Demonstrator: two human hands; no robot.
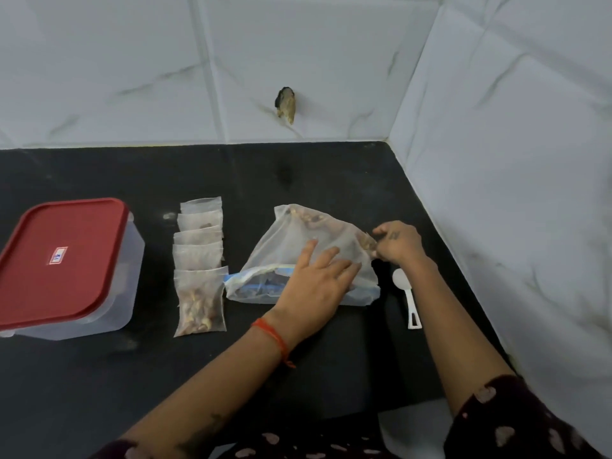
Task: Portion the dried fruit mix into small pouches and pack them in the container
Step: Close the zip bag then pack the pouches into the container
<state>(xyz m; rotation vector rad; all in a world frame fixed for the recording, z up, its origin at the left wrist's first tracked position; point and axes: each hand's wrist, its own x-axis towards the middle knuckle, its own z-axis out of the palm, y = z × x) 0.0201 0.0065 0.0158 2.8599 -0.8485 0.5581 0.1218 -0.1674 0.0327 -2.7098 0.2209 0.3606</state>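
A large clear zip bag with a blue seal lies on the black counter, with a little dried fruit mix at its far end. My left hand rests flat on it with straight fingers. My right hand pinches the bag's right corner, where some nuts sit. To the left, several small clear pouches lie in an overlapping row; the nearest one is visibly filled with mix. Farther left stands a clear container closed by a red lid.
A white plastic scoop lies just right of the bag, under my right wrist. White tiled walls close the counter at the back and right. A small brown-black lump sticks to the back wall.
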